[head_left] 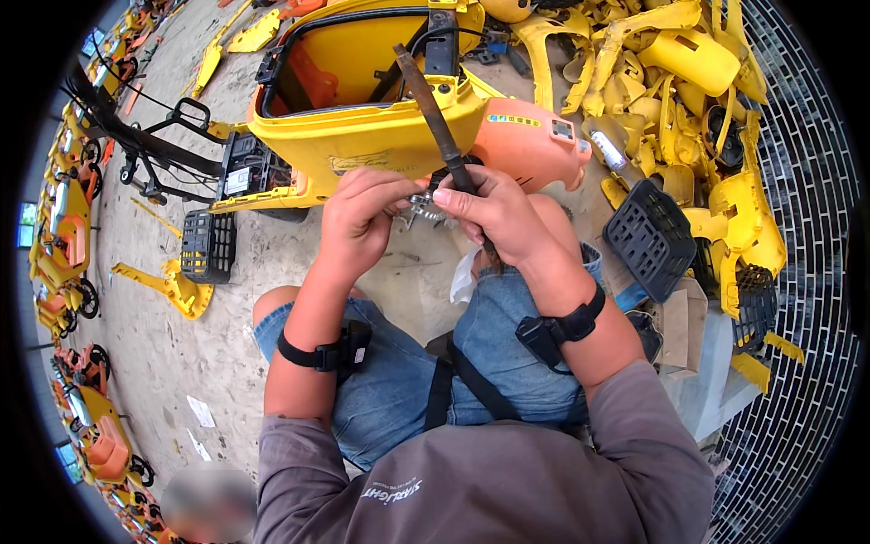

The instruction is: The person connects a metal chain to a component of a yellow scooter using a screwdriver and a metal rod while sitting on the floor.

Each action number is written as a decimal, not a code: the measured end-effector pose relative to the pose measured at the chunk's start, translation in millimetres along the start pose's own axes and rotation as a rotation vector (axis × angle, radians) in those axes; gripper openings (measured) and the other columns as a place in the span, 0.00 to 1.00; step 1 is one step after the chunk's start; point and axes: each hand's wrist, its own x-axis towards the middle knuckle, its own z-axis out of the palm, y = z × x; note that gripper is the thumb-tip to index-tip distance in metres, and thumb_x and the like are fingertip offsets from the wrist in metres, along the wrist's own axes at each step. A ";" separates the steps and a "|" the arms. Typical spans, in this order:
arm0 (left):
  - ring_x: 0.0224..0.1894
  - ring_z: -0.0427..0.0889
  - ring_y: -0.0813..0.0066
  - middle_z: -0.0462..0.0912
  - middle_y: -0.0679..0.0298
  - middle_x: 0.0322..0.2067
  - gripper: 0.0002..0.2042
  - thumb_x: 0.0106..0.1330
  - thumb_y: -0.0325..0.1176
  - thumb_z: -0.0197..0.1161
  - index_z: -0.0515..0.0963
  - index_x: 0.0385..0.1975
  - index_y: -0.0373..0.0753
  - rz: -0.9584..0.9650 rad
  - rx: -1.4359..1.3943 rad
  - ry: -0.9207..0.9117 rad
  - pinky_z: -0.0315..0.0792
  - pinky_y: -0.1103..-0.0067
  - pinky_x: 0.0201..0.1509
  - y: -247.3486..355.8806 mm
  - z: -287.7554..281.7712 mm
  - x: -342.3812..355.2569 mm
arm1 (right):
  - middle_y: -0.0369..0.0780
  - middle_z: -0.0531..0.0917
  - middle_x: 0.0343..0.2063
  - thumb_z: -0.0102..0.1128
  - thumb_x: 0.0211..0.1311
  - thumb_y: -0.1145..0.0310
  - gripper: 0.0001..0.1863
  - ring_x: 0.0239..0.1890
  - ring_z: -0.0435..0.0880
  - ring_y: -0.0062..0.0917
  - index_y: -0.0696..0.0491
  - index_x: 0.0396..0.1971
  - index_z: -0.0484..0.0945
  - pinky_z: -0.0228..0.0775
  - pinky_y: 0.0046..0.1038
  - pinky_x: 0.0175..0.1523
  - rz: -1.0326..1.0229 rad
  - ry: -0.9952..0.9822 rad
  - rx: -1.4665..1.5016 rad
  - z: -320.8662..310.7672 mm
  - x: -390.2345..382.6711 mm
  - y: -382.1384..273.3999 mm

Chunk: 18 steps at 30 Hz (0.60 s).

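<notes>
Both hands meet above my knees, in front of a yellow vehicle body point(362, 136). My right hand point(498, 213) is closed around a long rusty metal rod point(426, 100), which tilts up and to the left across that body. Its thumb also presses on a small silvery metal part point(424, 208) with a ridged or coiled edge; its exact kind is unclear. From the other side, my left hand point(362, 213) pinches at this same small part, fingertips close to the right thumb. The rod's lower end shows below my right hand, near a white scrap point(464, 276).
A heap of yellow plastic panels point(671, 100) lies at the right by a brick wall point(807, 181). Black perforated trays point(648, 238) and a spray can point(609, 151) are nearer. An orange panel point(526, 136) adjoins the yellow body. Yellow-orange vehicles point(68, 218) line the left.
</notes>
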 end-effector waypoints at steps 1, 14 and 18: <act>0.39 0.82 0.61 0.85 0.58 0.35 0.13 0.56 0.15 0.64 0.85 0.39 0.34 0.019 -0.002 0.007 0.75 0.73 0.45 -1.0 0.4 0.2 | 0.32 0.77 0.24 0.71 0.63 0.63 0.12 0.18 0.68 0.10 0.56 0.34 0.81 0.58 0.16 0.23 -0.013 -0.005 -0.035 -0.6 -0.7 -1.1; 0.38 0.80 0.61 0.85 0.59 0.37 0.10 0.58 0.23 0.69 0.84 0.39 0.34 -0.042 -0.058 -0.028 0.73 0.72 0.44 14.3 -4.1 3.8 | 0.30 0.80 0.27 0.71 0.63 0.64 0.12 0.30 0.72 0.11 0.58 0.36 0.82 0.65 0.19 0.36 -0.131 -0.023 -0.128 3.7 -8.3 -17.3; 0.36 0.80 0.63 0.85 0.60 0.35 0.12 0.55 0.29 0.74 0.85 0.38 0.35 0.034 -0.018 0.005 0.71 0.73 0.42 22.4 -4.0 9.8 | 0.31 0.82 0.30 0.71 0.63 0.65 0.12 0.33 0.75 0.12 0.58 0.37 0.83 0.69 0.19 0.39 -0.131 -0.032 -0.083 2.4 -9.5 -20.4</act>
